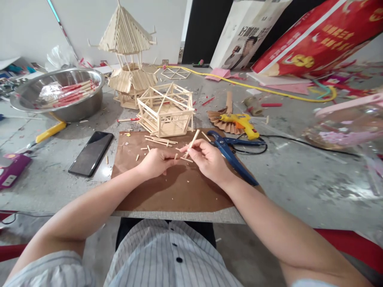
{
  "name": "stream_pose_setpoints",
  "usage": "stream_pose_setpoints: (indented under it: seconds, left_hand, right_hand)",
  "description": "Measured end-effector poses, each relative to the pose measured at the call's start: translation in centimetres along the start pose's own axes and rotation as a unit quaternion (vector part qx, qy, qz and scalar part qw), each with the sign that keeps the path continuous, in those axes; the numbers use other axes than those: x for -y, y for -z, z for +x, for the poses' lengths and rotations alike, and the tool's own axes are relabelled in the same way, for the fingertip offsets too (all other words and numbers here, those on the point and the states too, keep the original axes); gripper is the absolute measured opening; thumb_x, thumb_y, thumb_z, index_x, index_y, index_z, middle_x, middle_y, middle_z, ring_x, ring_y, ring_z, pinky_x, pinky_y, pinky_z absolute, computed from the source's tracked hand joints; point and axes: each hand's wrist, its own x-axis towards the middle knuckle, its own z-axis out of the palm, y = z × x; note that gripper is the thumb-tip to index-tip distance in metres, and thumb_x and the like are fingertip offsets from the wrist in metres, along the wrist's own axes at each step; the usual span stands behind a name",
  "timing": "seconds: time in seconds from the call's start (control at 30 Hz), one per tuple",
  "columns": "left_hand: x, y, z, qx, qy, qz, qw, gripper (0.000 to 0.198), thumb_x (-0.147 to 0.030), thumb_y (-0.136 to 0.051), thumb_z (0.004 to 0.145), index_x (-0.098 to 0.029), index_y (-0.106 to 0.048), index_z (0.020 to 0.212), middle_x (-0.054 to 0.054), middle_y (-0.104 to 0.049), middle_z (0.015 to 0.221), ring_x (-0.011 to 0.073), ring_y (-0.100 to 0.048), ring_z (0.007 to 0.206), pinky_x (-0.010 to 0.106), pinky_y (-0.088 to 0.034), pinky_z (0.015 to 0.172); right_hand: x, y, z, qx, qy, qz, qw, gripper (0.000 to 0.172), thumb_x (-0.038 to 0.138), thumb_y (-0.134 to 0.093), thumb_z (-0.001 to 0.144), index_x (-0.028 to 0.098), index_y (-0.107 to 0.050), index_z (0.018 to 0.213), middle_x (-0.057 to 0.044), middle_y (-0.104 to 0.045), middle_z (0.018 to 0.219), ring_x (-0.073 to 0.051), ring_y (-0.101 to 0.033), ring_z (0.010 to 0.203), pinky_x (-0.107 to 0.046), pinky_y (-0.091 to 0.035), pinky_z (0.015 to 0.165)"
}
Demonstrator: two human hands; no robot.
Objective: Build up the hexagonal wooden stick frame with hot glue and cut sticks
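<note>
Bright, cool-white light, fairly even, prob. from above but hard to tell. Soft shadows on the mat (140, 195) under L hand (154, 164) & R hand (209, 160). Glare patches on table (287, 167), far R & just beside the phone (91, 153); bowl (89, 105) has shiny highlights. Tub (344, 125) at R edge badly blurred. Wide-angle stretch twd edges; pixelated patch on white bag (227, 26). Centre fairly sharp.

The left hand (157, 162) pinches a short stick (176, 156), the right hand (207, 158) a longer stick (194, 140). Beyond them stands a wooden stick framework (172, 123).
</note>
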Motion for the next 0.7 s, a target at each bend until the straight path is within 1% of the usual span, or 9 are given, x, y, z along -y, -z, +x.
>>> stream_pose_setpoints:
  seconds: [0.07, 0.17, 0.23, 0.3, 0.33, 0.4, 0.5, 0.6, 0.7]
  left_hand:
    - [0.4, 0.4, 0.3, -0.006, 0.01, -0.023, 1.0, 0.025, -0.031, -0.055, 0.076, -0.019, -0.068, 0.094, -0.003, -0.058, 0.054, 0.0043, -0.046, 0.037, 0.015, -0.035, 0.039]
    - [0.9, 1.2, 0.6, 0.009, 0.036, -0.063, 0.997, 0.029, -0.032, -0.055, 0.075, -0.016, -0.067, 0.095, 0.0, -0.062, 0.065, 0.0032, -0.043, 0.033, 0.016, -0.032, 0.034]
    - [1.0, 1.6, 0.8, 0.026, 0.053, -0.082, 0.995, 0.03, -0.032, -0.054, 0.075, -0.015, -0.066, 0.097, 0.003, -0.065, 0.073, 0.0021, -0.039, 0.031, 0.016, -0.029, 0.031]
    - [1.1, 1.7, 0.8, 0.037, 0.064, -0.085, 0.994, 0.03, -0.031, -0.054, 0.075, -0.015, -0.065, 0.099, 0.003, -0.066, 0.078, 0.0015, -0.036, 0.029, 0.017, -0.028, 0.03]
    - [1.1, 1.7, 0.8, 0.042, 0.064, -0.074, 0.994, 0.03, -0.031, -0.054, 0.075, -0.015, -0.066, 0.098, 0.003, -0.066, 0.076, 0.0016, -0.036, 0.029, 0.017, -0.028, 0.031]
    - [0.9, 1.4, 0.6, 0.051, 0.048, -0.029, 0.997, 0.029, -0.035, -0.054, 0.075, -0.016, -0.067, 0.093, -0.001, -0.061, 0.061, 0.0027, -0.038, 0.029, 0.017, -0.029, 0.033]
    - [0.5, 0.7, 0.3, 0.065, -0.005, 0.037, 0.997, 0.028, -0.038, -0.051, 0.077, -0.016, -0.069, 0.076, -0.006, -0.045, 0.042, 0.0038, -0.038, 0.031, 0.016, -0.028, 0.038]
    - [-0.1, 0.1, 0.1, 0.067, -0.052, 0.068, 0.994, 0.028, -0.033, -0.05, 0.079, -0.015, -0.067, 0.068, -0.006, -0.038, 0.04, 0.0039, -0.036, 0.036, 0.017, -0.026, 0.041]
    - [-0.3, -0.2, 0.2, 0.054, -0.066, 0.084, 0.993, 0.021, -0.028, -0.052, 0.078, -0.015, -0.067, 0.07, -0.007, -0.04, 0.041, 0.0047, -0.036, 0.041, 0.017, -0.026, 0.044]
  right_hand:
    - [0.0, 0.8, 0.1, 0.011, 0.021, -0.07, 0.997, 0.016, 0.032, -0.047, 0.083, 0.019, -0.055, 0.088, -0.004, -0.063, 0.078, -0.014, -0.059, 0.068, -0.027, -0.047, 0.062]
    - [0.0, 2.0, 0.5, 0.063, 0.085, -0.186, 0.977, 0.013, 0.028, -0.051, 0.081, 0.02, -0.062, 0.083, -0.003, -0.061, 0.075, -0.014, -0.056, 0.067, -0.028, -0.043, 0.065]
    - [0.1, 2.5, 0.6, 0.095, 0.104, -0.205, 0.969, 0.013, 0.027, -0.054, 0.08, 0.021, -0.065, 0.082, -0.003, -0.059, 0.074, -0.013, -0.055, 0.066, -0.027, -0.042, 0.063]
    - [0.1, 2.7, 0.6, 0.114, 0.105, -0.202, 0.967, 0.013, 0.028, -0.055, 0.079, 0.021, -0.066, 0.083, -0.003, -0.058, 0.074, -0.012, -0.054, 0.065, -0.026, -0.042, 0.061]
    - [0.0, 2.7, 0.5, 0.121, 0.106, -0.206, 0.965, 0.014, 0.028, -0.055, 0.08, 0.021, -0.066, 0.083, -0.003, -0.058, 0.075, -0.013, -0.054, 0.066, -0.026, -0.042, 0.062]
    - [-0.1, 2.5, 0.5, 0.13, 0.116, -0.219, 0.96, 0.014, 0.027, -0.053, 0.081, 0.021, -0.066, 0.084, -0.004, -0.058, 0.077, -0.014, -0.055, 0.07, -0.027, -0.042, 0.064]
    - [-0.3, 2.1, 0.3, 0.127, 0.13, -0.231, 0.956, 0.013, 0.026, -0.053, 0.081, 0.02, -0.064, 0.084, -0.004, -0.06, 0.078, -0.015, -0.056, 0.072, -0.027, -0.042, 0.066]
    - [-0.1, 1.6, 0.2, 0.109, 0.136, -0.217, 0.96, 0.009, 0.024, -0.054, 0.08, 0.02, -0.061, 0.083, -0.003, -0.062, 0.078, -0.014, -0.057, 0.07, -0.026, -0.043, 0.065]
    - [0.1, 1.2, 0.0, 0.087, 0.134, -0.19, 0.968, 0.011, 0.02, -0.054, 0.079, 0.021, -0.058, 0.089, -0.002, -0.064, 0.081, -0.014, -0.059, 0.071, -0.025, -0.044, 0.065]
